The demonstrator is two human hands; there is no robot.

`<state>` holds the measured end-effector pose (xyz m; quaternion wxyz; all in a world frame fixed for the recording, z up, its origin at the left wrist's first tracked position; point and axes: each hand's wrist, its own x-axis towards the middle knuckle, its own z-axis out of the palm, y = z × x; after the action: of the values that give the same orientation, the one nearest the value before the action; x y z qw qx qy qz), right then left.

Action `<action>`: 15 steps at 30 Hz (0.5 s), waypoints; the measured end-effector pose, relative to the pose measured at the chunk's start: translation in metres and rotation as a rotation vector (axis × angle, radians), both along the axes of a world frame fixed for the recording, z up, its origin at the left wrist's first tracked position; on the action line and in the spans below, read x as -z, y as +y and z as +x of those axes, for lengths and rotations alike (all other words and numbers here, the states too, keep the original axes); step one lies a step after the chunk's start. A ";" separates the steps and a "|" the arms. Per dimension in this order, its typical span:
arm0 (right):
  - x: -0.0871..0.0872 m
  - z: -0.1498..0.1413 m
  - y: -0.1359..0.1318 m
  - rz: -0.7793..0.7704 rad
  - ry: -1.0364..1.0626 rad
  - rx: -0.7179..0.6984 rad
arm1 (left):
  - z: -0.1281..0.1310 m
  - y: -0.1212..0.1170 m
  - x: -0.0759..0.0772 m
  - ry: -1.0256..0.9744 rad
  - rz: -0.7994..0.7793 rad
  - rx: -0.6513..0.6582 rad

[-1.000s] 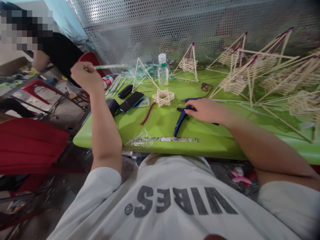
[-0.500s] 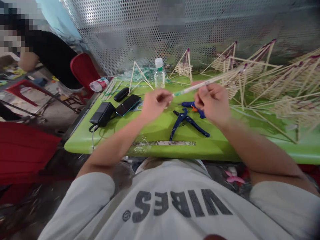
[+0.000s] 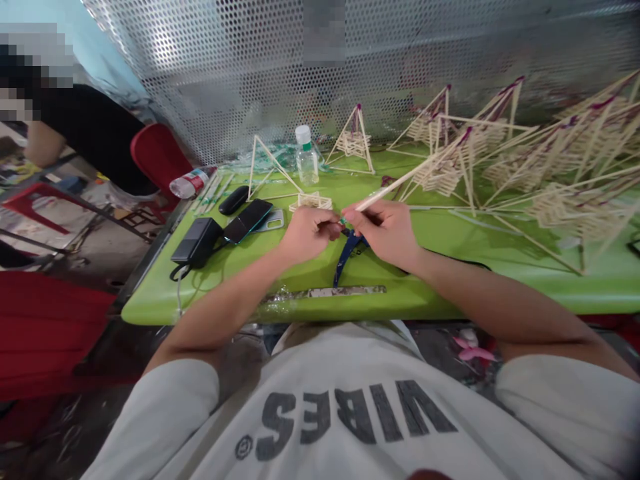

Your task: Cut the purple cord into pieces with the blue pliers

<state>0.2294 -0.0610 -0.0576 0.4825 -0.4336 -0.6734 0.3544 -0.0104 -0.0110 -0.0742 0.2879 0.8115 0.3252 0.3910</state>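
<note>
My right hand [image 3: 386, 230] is closed in a pinch around pale wooden chopsticks [image 3: 385, 192], which slant up to the right away from me. Close beside it, my left hand [image 3: 309, 235] has its fingers closed at the lower end, where a bit of green-printed plastic wrapper [image 3: 343, 221] shows between the hands. Under the hands lies a dark blue hand cutter [image 3: 343, 261], partly covered by them. A small square stack of sticks [image 3: 313, 202] sits just behind my left hand. The glue gun is hidden behind my right hand.
Stick models with purple tips [image 3: 440, 177] crowd the right side. At the left are a phone [image 3: 249, 221], a black adapter [image 3: 197, 241], a black case [image 3: 233, 199] and a lying bottle [image 3: 189, 184]. A clear bottle [image 3: 307, 163] stands behind. A person [image 3: 95, 137] is at the far left.
Both hands have come closer together, the right one moving left and slightly down with the chopsticks. The cutter and glue gun are now more covered, and the camera view has shifted slightly.
</note>
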 end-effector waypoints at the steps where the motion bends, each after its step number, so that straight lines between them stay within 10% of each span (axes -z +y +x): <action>1: 0.001 0.003 0.004 0.007 -0.023 -0.003 | -0.001 0.002 -0.001 0.004 -0.042 0.015; 10: -0.021 0.051 0.053 0.133 0.340 0.189 | -0.023 0.029 -0.013 0.093 -0.276 0.131; 15: -0.045 0.128 0.111 0.256 0.747 0.503 | -0.073 0.055 -0.044 -0.027 -0.113 -0.451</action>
<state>0.3577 0.0499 -0.0129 0.8125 -0.3630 -0.3659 0.2724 -0.0832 0.0443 -0.0305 0.2427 0.6956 0.5156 0.4375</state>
